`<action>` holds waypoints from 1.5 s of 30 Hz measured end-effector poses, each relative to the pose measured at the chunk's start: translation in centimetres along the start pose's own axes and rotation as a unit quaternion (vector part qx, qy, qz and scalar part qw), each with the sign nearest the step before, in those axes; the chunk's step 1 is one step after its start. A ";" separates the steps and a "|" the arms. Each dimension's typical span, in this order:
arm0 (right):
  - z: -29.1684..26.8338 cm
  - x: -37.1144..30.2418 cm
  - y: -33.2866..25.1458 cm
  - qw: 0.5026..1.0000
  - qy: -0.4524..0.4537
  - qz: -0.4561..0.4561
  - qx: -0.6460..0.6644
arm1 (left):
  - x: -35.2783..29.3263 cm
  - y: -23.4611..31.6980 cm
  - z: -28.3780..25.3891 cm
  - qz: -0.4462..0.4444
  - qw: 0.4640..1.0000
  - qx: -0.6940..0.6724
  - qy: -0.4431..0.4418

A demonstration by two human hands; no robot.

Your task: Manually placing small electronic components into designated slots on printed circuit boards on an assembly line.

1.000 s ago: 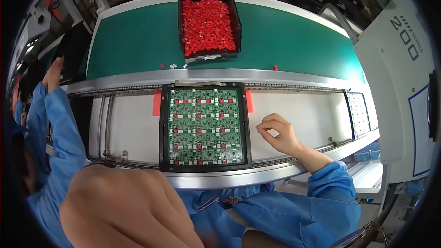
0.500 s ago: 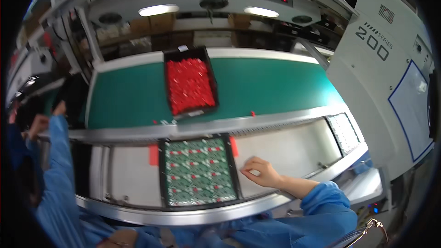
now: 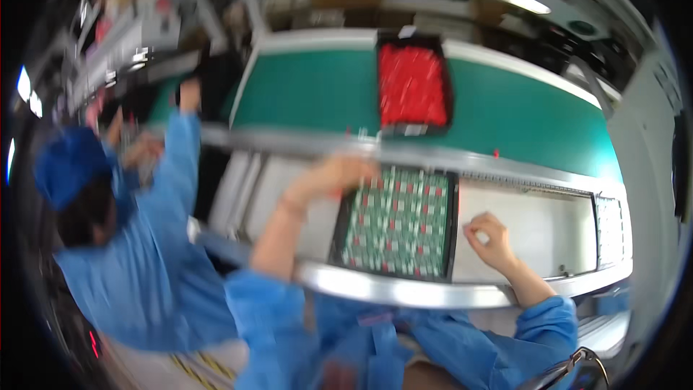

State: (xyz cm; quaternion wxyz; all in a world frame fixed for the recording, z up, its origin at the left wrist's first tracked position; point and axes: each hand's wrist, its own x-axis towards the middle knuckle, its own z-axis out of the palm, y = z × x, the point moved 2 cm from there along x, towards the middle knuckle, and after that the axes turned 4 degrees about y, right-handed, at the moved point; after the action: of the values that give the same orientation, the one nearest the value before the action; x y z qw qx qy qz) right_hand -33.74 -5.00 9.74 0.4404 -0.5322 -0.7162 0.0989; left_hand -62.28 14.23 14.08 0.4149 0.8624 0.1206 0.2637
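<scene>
A green circuit board panel (image 3: pixel 395 220) with rows of small red parts sits in a black frame on the conveyor in front of me. My left hand (image 3: pixel 339 175) reaches over the panel's far left corner; motion smears its fingers, so its grip is unclear. To the right of the frame, my right hand (image 3: pixel 492 237) hovers above the pale conveyor bed. Its thumb and fingertips are pinched together, and what they hold, if anything, is too small to make out.
Beyond the rail, a black bin (image 3: pixel 447 105) of small red parts stands on a green work surface (image 3: pixel 527 112). One loose red piece (image 3: pixel 496 152) lies near its front edge. Another panel (image 3: pixel 610 227) is at the conveyor's right end. A co-worker (image 3: pixel 155 245) in blue works at left.
My view has swung left, so the panel and bin appear farther right. My left hand has come up from the lower edge to the panel. My right hand stays pinched beside the frame.
</scene>
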 end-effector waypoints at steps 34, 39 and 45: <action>7.6 3.9 6.7 0.945 0.096 0.252 0.187 | -1.5 -10.8 -2.9 -0.310 0.806 -0.449 0.229; 8.2 6.9 8.2 0.881 0.068 0.365 0.294 | -0.7 -13.7 -2.1 -0.325 0.814 -0.435 0.205; 10.0 7.2 9.3 0.799 0.061 0.413 0.433 | -0.1 -14.6 -1.5 -0.311 0.791 -0.472 0.233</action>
State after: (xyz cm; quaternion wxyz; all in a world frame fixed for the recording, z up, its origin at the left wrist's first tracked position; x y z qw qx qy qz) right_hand -35.15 8.23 1.98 0.5852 -0.5364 -0.2825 0.5385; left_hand -63.08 24.33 3.40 0.7894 0.3877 0.3357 0.3374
